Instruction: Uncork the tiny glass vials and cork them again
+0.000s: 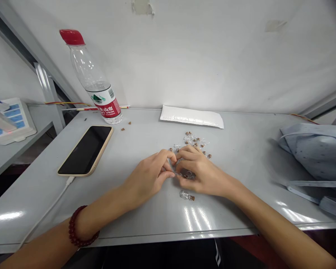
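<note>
My left hand [152, 172], a dark red bead bracelet [77, 226] on its wrist, has thumb and fingers closed close to my right hand. What they pinch, if anything, is too small to make out. My right hand [200, 172] curls its fingers over small clear glass pieces, its fingertips almost meeting the left ones; its grasp is partly hidden. A tiny corked glass bottle [186, 195] lies on its side just below the right hand. Beyond the fingers lies a loose pile of tiny clear bottles with brown corks [196, 142].
A phone [86, 149] on a white charging cable [52, 209] lies at left. Behind it stands a water bottle [95, 82] with two brown bits [123, 129] nearby. A white padded envelope [192, 116] rests by the wall; blue-grey cloth [316, 149] is at right, a power strip [12, 121] far left.
</note>
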`<state>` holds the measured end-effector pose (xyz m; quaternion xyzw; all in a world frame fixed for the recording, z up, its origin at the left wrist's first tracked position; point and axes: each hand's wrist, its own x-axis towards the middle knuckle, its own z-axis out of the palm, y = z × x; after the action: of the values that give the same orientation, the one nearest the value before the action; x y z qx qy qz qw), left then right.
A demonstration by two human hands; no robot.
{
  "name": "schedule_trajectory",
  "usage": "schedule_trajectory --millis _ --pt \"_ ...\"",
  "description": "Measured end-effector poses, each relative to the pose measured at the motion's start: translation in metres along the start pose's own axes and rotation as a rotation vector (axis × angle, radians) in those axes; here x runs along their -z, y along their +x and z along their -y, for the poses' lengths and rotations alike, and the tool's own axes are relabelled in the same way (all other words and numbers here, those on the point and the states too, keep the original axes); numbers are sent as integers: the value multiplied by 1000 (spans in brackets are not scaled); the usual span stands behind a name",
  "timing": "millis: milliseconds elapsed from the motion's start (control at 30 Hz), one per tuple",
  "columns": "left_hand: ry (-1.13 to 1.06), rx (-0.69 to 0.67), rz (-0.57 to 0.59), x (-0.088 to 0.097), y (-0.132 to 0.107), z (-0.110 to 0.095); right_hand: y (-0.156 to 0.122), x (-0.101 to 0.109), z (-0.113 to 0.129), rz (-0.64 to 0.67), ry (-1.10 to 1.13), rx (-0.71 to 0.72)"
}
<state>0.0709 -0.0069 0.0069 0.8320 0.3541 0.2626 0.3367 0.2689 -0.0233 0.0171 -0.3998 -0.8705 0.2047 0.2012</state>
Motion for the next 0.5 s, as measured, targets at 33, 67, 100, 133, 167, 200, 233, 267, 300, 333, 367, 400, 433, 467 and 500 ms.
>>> schedule_trajectory --millis 33,67,100,133,167,200,233,267,300,333,367,400,433,467,500 --pt "-11 11 10 0 0 -1 0 0 0 -1 2 -3" --pt "-18 21 23 0 1 -1 1 -1 0 -1 3 -5" --pt "-18 31 36 0 1 -1 1 -1 0 1 1 -6" --pt "-9 39 43 0 2 -1 2 -2 0 1 -5 -8" --pt "7 43 44 1 2 0 2 -2 0 0 -15 -8" --pt "27 44 43 2 2 0 2 -2 0 -3 -30 -6" --pt "48 42 41 3 3 0 2 -3 0 -5 -44 -3" --pt "65 37 40 4 3 0 2 -3 0 -5 -54 1" --pt "74 33 42 5 3 -1 1 -2 1 -3 -57 5" --pt "71 37 48 6 3 -1 1 -2 1 2 -50 10" --pt "57 48 53 7 3 -2 1 0 1 10 -33 13" --pt "34 62 51 9 3 -2 0 1 1 15 -7 14" --pt "5 78 45 11 3 -3 0 3 1 17 24 10" --pt "-27 91 34 14 4 -3 -1 5 0 16 60 2" --pt "-54 102 18 18 4 -3 -1 7 0 12 96 -8"
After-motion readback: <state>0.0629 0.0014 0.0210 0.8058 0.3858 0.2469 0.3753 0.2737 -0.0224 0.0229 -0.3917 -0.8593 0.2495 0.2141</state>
